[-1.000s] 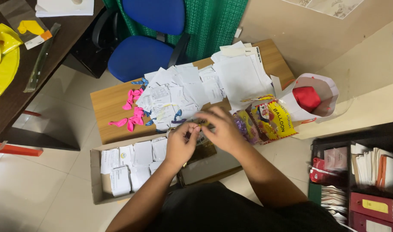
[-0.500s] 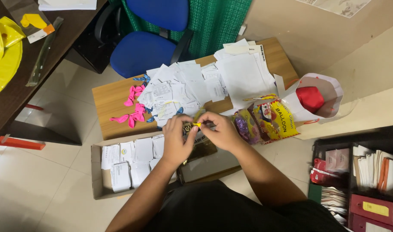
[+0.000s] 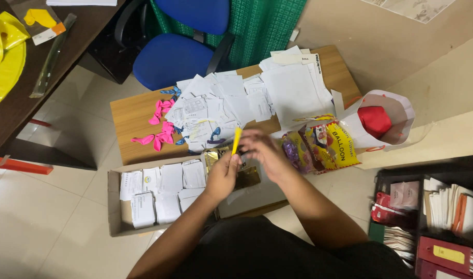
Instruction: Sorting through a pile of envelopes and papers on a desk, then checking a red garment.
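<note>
- Balloon (image 3: 236, 140): yellow, uninflated, a thin limp strip standing nearly upright, its lower end pinched in the left hand, its upper end free above the desk's front edge.
- Left hand (image 3: 223, 173): raised over the box, forearm coming up from the lower left; fingers (image 3: 233, 159) clenched on the balloon's lower end.
- Right hand (image 3: 262, 150): just right of the balloon, blurred, palm down, forearm running in from the lower right; its fingers reach toward the balloon, but I cannot tell whether they grip it or hang released.
- Desk (image 3: 133, 116): low and wooden, covered toward its right end with loose white papers (image 3: 231, 98).
- Pink balloons (image 3: 161, 126) lie near the desk's left front corner, with a few blue ones among the papers.
- Box (image 3: 115, 206): cardboard, on the floor against the desk's front edge, holding rows of white packets (image 3: 159, 188).
- Gold packet (image 3: 246, 175) sits under the hands, at the box's right end.
- Balloon bag (image 3: 332, 144): yellow and purple, at the desk's right front corner.
- White bag (image 3: 396, 111) with a red thing inside stands beside it.
- Blue chair (image 3: 174, 57) stands behind the desk.
</note>
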